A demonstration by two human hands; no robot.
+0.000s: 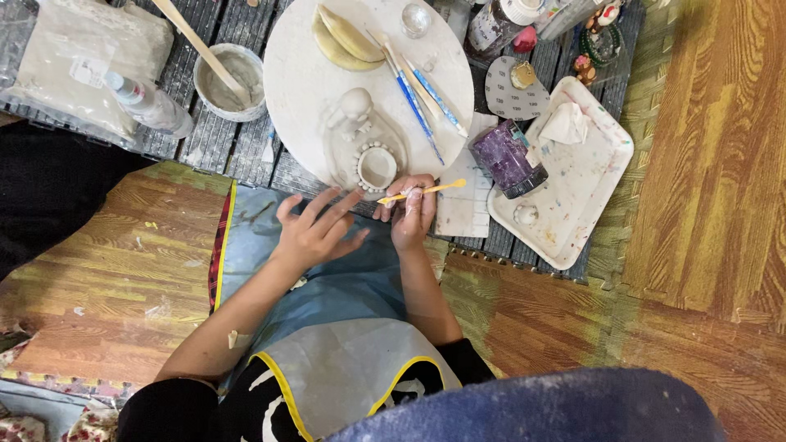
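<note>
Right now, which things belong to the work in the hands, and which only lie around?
In use: right hand, yellow modelling tool, clay figure, round white board, left hand.

Lying about: purple jar, white tray, slip bowl, blue brushes.

There is just one view, from a camera on the person's head, looking almost straight down over the lap. The person's own arms come up from the bottom edge toward the round white board [303,74], which sits in the upper middle. It is near enough to take in both hands, the dark slatted mat [221,143] under the board, and the wood-patterned floor [712,180] running off to the right
</note>
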